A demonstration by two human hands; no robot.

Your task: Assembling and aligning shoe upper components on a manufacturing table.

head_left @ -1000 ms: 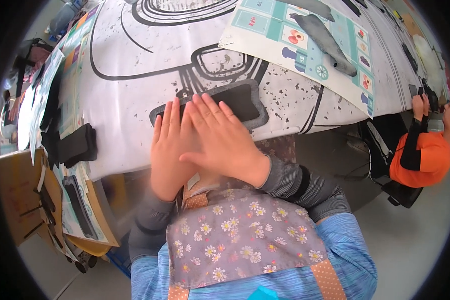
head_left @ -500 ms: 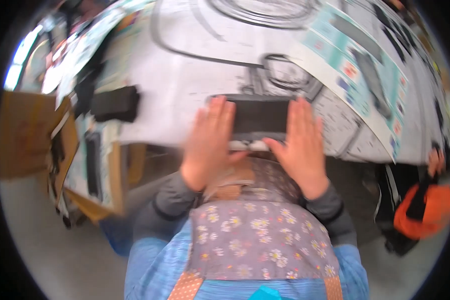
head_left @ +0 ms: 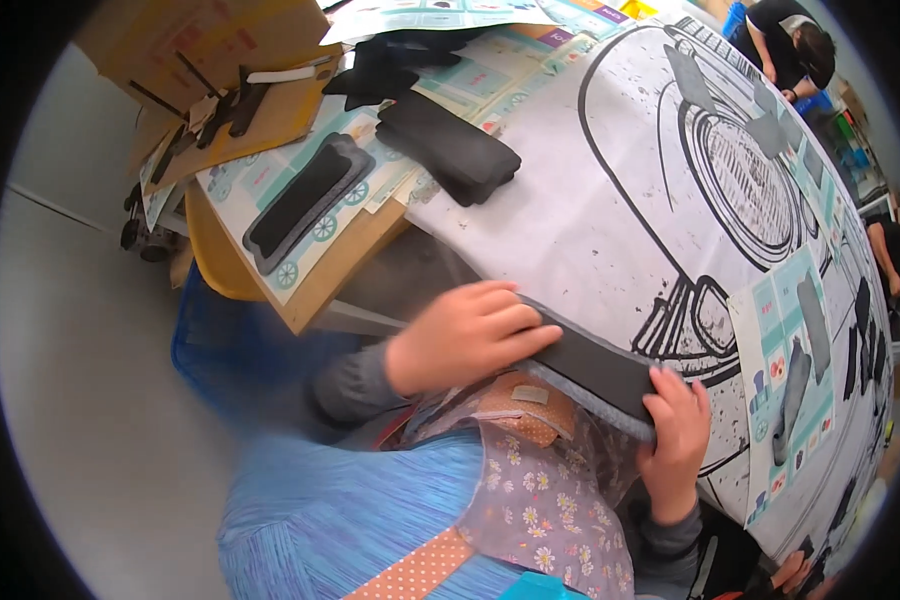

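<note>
A long strip-like pad (head_left: 605,370), black in the middle with a fuzzy grey border, is held between my hands at the near table edge. My left hand (head_left: 470,338) grips its left end, fingers curled over the top. At the opposite end, my right hand (head_left: 675,430) has its fingers bent around the pad. The thumbs are mostly out of sight. A similar black pad with a grey border (head_left: 308,205) lies on a printed sheet to the left. Beside it is a stack of black pieces (head_left: 448,148).
The table carries a white cover with black line drawings (head_left: 560,225). A printed sheet (head_left: 785,385) with grey pieces lies at right. Cardboard (head_left: 200,60) stands far left, above a blue basket (head_left: 220,350). Other people (head_left: 785,50) work at the far right.
The view has turned toward the left side of the table. My hands lay flat with fingers stretched over the pad; now their fingers are curled around its two ends.
</note>
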